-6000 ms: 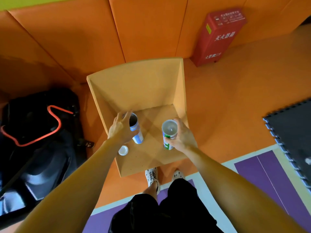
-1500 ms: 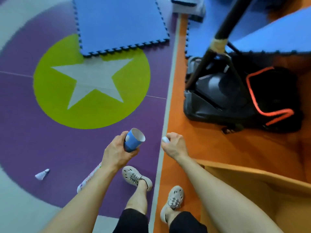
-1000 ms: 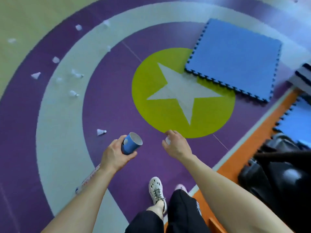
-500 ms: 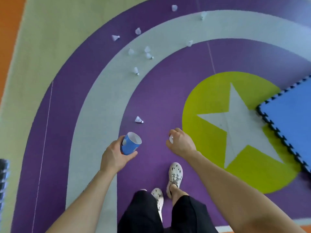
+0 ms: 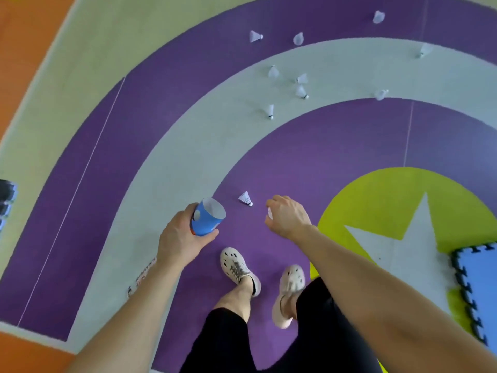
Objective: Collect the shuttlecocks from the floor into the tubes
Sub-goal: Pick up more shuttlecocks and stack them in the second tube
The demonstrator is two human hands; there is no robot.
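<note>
Head view: the person has walked off the orange part, out onto the purple floor [image 5: 322, 157]. The seat + black bag are gone from view. The near shuttlecock [image 5: 245, 197] is now much closer. It lies just past the hands, between the tube mouth and the right hand.

The left hand [image 5: 180, 240] grips the blue tube [image 5: 207, 216] near its open top, mouth tipped up. The right hand [image 5: 286, 215] is curled round a small white lid [image 5: 269, 213], so it prob. can't pick yet. I see no shuttlecock in the tube.

More shuttlecocks [image 5: 300, 90] lie in a bunch far off on the grey band [image 5: 188, 157], w/ a few farther still.

Room: lots of open floor ahead. The blue mat [image 5: 481, 286] edge is at near right, well apart from the shoes [image 5: 236, 265].
</note>
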